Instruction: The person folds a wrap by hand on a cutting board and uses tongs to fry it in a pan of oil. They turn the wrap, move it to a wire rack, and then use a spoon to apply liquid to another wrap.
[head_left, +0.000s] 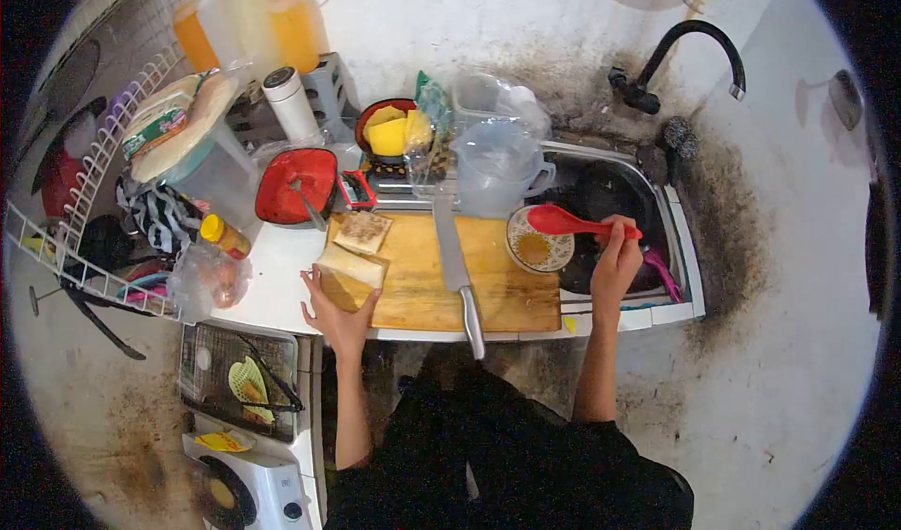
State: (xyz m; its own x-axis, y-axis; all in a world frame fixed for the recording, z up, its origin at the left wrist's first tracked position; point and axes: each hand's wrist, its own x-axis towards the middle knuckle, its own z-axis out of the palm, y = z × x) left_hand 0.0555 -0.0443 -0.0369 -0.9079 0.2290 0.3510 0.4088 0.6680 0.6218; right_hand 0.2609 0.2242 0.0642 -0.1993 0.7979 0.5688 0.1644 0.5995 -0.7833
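In my right hand (617, 265) is the handle of a red spoon (560, 220), its bowl over the rim of a small patterned bowl (533, 249) with a little yellow-brown liquid inside. My left hand (340, 321) lies with fingers spread at the left edge of a wooden cutting board (413, 291), thumb and fingertips right by a pale slice of bread (353, 268). Behind that slice is a browner slice of bread (363, 233). A large knife (450, 249) rests across the board, its handle jutting past the front edge.
Behind the board stand a clear plastic jug (497, 178) and a red square bowl (296, 188) holding a spoon. A sink (601, 188) with a black faucet (699, 28) is on the right. At left are a white wire rack (103, 150) and a yellow-capped jar (223, 236).
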